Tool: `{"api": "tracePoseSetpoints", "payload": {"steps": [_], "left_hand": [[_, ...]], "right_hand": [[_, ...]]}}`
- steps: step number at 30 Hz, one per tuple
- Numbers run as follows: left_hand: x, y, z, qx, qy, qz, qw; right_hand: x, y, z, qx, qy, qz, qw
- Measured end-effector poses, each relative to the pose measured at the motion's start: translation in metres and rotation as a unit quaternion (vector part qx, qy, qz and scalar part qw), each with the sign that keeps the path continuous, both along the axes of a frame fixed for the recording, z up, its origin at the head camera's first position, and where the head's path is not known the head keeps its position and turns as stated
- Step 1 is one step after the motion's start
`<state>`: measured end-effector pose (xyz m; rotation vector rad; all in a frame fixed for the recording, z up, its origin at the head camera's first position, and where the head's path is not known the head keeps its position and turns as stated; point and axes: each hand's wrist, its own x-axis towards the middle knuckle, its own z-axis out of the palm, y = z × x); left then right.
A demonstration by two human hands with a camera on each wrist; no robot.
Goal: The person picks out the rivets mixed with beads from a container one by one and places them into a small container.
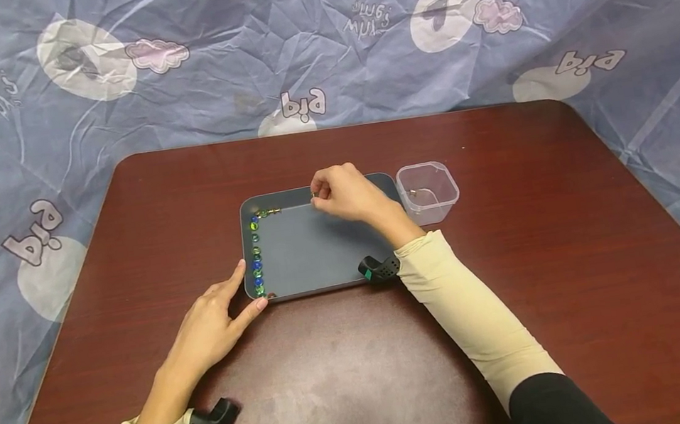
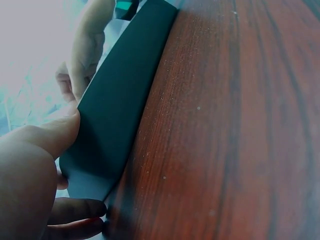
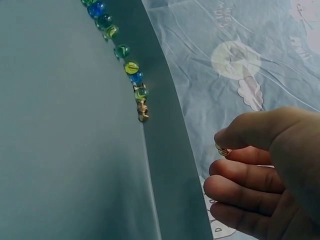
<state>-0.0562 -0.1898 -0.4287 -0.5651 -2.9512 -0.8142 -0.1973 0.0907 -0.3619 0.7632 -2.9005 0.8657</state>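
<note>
A shallow grey tray (image 1: 325,246) sits on the table. My right hand (image 1: 347,193) is over its far edge, thumb and forefinger pinching a small gold spool-shaped piece (image 3: 223,149). At the tray's near-left corner is my left hand (image 1: 209,326), its thumb on the front rim and its fingers along the left side. Glass marbles (image 1: 258,266), blue, green and yellow, form a line down the tray's left wall. Around the far-left corner, another marble (image 3: 141,93) and gold spool-shaped pieces (image 3: 143,111) continue this line along the far wall.
Just right of the tray stands a clear plastic box (image 1: 428,193) with a small gold piece (image 1: 413,192) inside. The brown wooden table (image 1: 545,249) reaches back to a wrinkled blue printed cloth (image 1: 318,43). Each wrist wears a black strap (image 1: 212,420).
</note>
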Motion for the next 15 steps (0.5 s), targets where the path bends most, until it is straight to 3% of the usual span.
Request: {"api": "tracePoseSetpoints", "payload": {"steps": [15], "left_hand": [[0.000,0.000,0.002,0.001,-0.005,0.000,1.0000]], "right_hand": [[0.003,0.017,0.008,-0.007,0.011,-0.015,0.9998]]}}
